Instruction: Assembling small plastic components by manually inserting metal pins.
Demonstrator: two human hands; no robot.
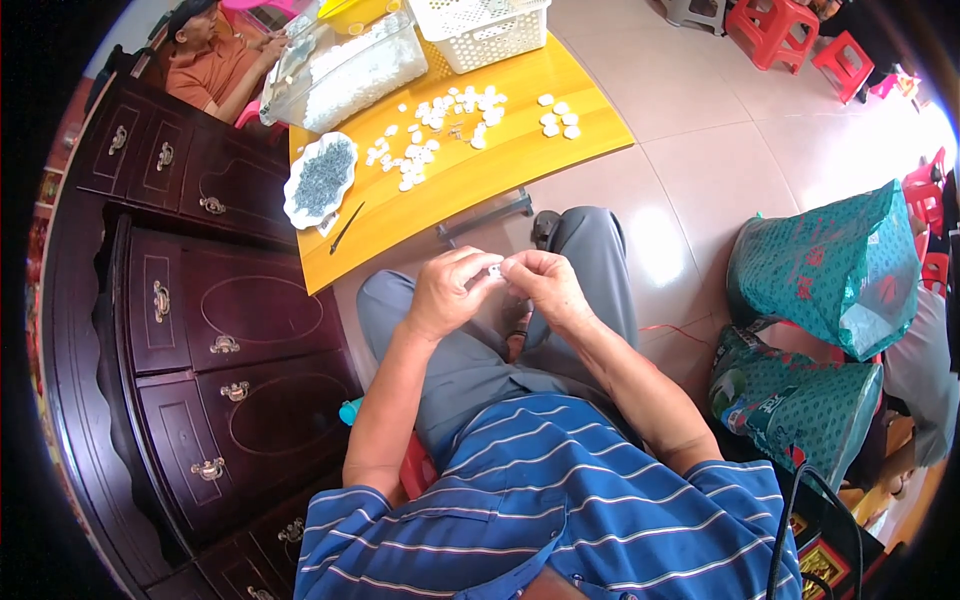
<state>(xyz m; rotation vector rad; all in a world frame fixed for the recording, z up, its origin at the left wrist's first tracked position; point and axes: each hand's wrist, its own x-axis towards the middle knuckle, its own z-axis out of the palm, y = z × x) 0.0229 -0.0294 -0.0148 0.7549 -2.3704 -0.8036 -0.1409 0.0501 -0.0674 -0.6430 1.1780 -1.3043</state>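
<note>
Above my lap, my left hand (pixel 450 292) and my right hand (pixel 548 286) meet with fingertips pinched together. Between them is a small white piece (pixel 494 270), mostly covered by the fingers; its exact kind is too small to tell. Beyond the hands, several small white round pieces (pixel 412 165) lie scattered on the yellow wooden table (pixel 560 90). A separate group of white discs (pixel 560 118) sits near the table's right edge. At the left edge, a white scalloped dish (pixel 291 200) holds many small dark grey parts (pixel 325 175). Dark tweezers or a similar thin tool (pixel 347 228) lie beside it.
A clear bin of white pieces (pixel 365 80) and a white perforated basket (pixel 490 45) stand at the table's back. Dark wooden drawers (pixel 230 330) line the left. Green woven bags (pixel 820 265) stand at right, red stools (pixel 770 35) farther off. Another person (pixel 215 65) sits at the far left.
</note>
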